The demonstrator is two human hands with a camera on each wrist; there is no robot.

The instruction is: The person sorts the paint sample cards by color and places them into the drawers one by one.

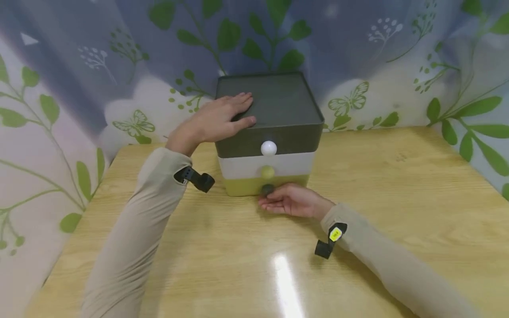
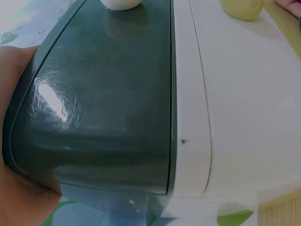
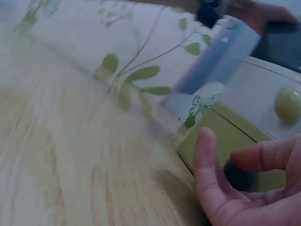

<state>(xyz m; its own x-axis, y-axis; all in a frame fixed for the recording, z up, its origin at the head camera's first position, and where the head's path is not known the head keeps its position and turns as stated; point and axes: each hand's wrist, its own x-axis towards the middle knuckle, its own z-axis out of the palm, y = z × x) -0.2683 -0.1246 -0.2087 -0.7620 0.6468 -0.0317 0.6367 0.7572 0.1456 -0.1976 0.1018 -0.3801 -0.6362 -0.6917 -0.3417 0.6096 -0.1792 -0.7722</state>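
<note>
A small drawer box with a dark grey top tier (image 1: 238, 143), a white middle tier (image 1: 242, 168) and a yellow-green bottom tier (image 1: 242, 186) stands on the table. All three drawers sit flush. My left hand (image 1: 222, 115) rests on the left part of the box's dark lid (image 1: 282, 99), fingers straight. At the bottom drawer, my right hand (image 1: 296, 201) pinches the dark round knob (image 3: 240, 175), thumb on one side and fingers curled around the other. Above it are a yellow-green knob (image 1: 267, 172) and a white knob (image 1: 268, 148).
The light wooden table (image 1: 222, 256) extends around the box. Behind it hangs a blue and white curtain (image 1: 358, 53) with green leaves and butterflies, close to the box's back. Each wrist carries a black strap with a small camera.
</note>
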